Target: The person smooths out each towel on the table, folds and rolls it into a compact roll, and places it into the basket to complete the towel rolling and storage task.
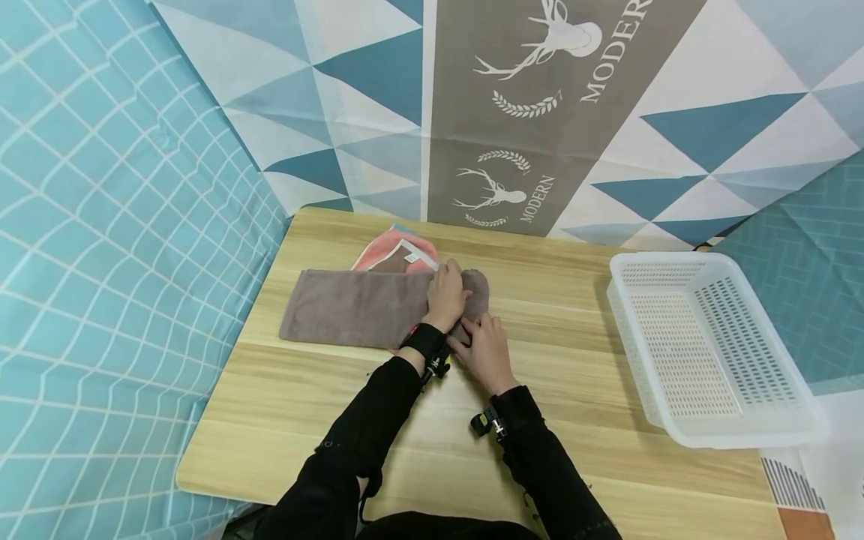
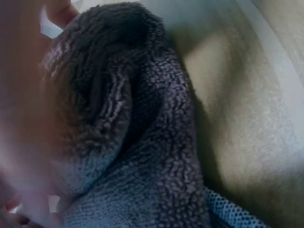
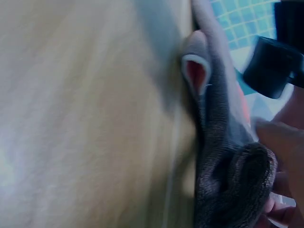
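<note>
A grey-brown towel lies as a long strip on the wooden table, its right end turned over into a thick, loose roll. My left hand grips the roll at its far side, with the fingers blurred in the left wrist view. At the near side, my right hand pinches the roll between thumb and fingers. The curled layers show end-on in the right wrist view. Behind the strip, partly covered by it, is a pink and brown cloth with a white edge and a tag.
A white perforated plastic basket stands at the table's right side. Patterned fabric hangs along the table's back edge, and blue gridded fabric hangs along the left. Bare wooden tabletop lies between the towel and the basket.
</note>
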A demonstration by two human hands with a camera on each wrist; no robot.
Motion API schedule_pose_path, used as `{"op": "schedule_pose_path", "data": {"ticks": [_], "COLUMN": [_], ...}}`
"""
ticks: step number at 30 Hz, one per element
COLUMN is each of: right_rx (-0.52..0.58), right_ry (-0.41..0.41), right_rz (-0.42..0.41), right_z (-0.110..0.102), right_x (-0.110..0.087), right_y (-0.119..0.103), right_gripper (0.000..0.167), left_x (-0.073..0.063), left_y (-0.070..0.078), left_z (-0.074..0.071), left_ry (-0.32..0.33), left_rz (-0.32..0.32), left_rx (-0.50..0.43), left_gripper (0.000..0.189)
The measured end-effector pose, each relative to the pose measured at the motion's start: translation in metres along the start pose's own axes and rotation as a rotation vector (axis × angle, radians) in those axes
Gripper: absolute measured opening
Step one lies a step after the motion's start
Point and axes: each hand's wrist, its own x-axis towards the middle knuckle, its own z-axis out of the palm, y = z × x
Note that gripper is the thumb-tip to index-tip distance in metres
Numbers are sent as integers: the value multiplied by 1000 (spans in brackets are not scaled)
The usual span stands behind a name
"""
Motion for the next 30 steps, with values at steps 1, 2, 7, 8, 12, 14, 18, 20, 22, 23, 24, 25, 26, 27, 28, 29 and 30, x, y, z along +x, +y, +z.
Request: {"op": "schedule_pose_path", "data": {"ticks": [1, 2, 7, 8, 12, 14, 18, 20, 22, 23, 24, 25, 26, 27, 28, 29, 30], "right_rx": [38, 75, 164, 152, 120, 139, 190, 185, 167, 152, 141, 130, 120, 110, 101, 90, 80], "right_ry": [-6, -4, 24, 26, 3, -27, -86, -84, -54, -39, -24, -9, 0, 11, 20, 28, 41], "right_rz": [21, 45, 163, 184, 303, 361, 414, 388, 348, 326, 307, 292, 284, 275, 268, 262, 252], "right_z": [-2, -3, -3, -3, 0, 1, 1, 1, 1, 1, 2, 2, 2, 2, 2, 2, 2], "right_x": [1, 3, 3, 2, 1, 1, 1, 1, 2, 2, 2, 2, 2, 2, 2, 2, 2], "right_y": [-1, -1, -2, -2, -2, -2, -3, -4, -5, -6, -6, -6, -7, -7, -7, -7, -7], "right_gripper": [43, 38, 38, 45, 70, 78, 85, 85, 84, 82, 81, 80, 81, 81, 82, 82, 82], "left_x": [0, 1, 0, 0, -2, -3, -6, -6, -6, -6, -5, -5, -5, -5, -4, -4, -3], "left_y": [0, 1, 2, 2, 7, 10, 18, 21, 22, 22, 22, 22, 22, 22, 21, 21, 20], "left_z": [1, 2, 5, 5, 5, 6, 7, 8, 8, 9, 8, 8, 7, 6, 6, 5, 4], "left_ry": [10, 12, -5, -8, -12, -22, -32, -27, -24, -23, -20, -21, -21, -24, -28, -34, -41], "left_rz": [24, 54, 120, 112, 60, 41, 18, 11, -5, -14, -22, -31, -39, -45, -48, -54, -56], "left_rx": [5, 6, -18, -11, 46, 72, 46, 38, 44, 54, 61, 68, 66, 62, 55, 41, 25], "left_gripper": [32, 28, 20, 21, 43, 60, 80, 82, 82, 81, 81, 82, 83, 84, 84, 84, 83]}}
